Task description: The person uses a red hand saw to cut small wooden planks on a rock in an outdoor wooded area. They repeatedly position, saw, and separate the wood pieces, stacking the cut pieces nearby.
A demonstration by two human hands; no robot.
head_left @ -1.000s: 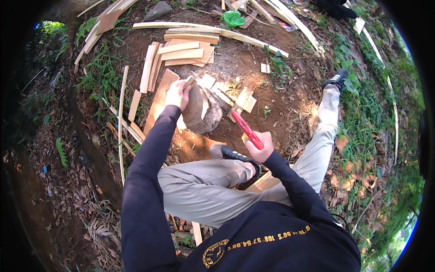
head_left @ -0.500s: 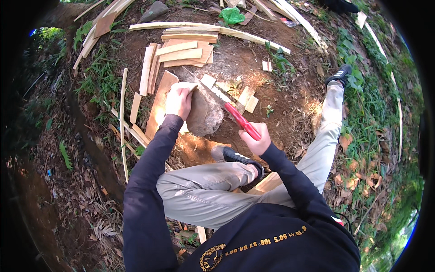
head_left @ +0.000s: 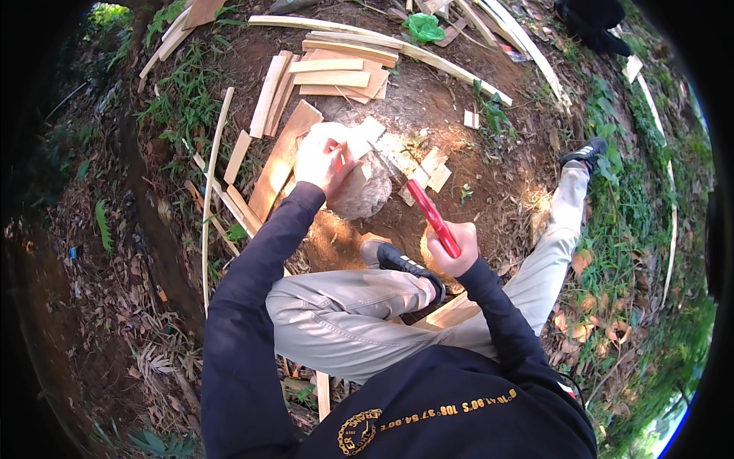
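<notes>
My right hand is closed round the red handle of a handsaw. Its thin blade points up and left, past the side of a rounded grey-brown block, a stump or a stone. My left hand is over the block's left side, fingers bent round a small pale piece of wood. Strong sunlight washes out part of that hand and the wood. Short cut wood pieces lie on the soil just right of the block.
Beyond the block is a stack of thin boards, with a wide board left of it. Long strips curve across the ground farther off. A green plastic bag lies at the back. My shoe is close to the block.
My right hand and the saw have shifted right, and the handle has drawn away from the block. My left hand has turned, with its fingers now bent more visibly. The whole view has shifted slightly.
</notes>
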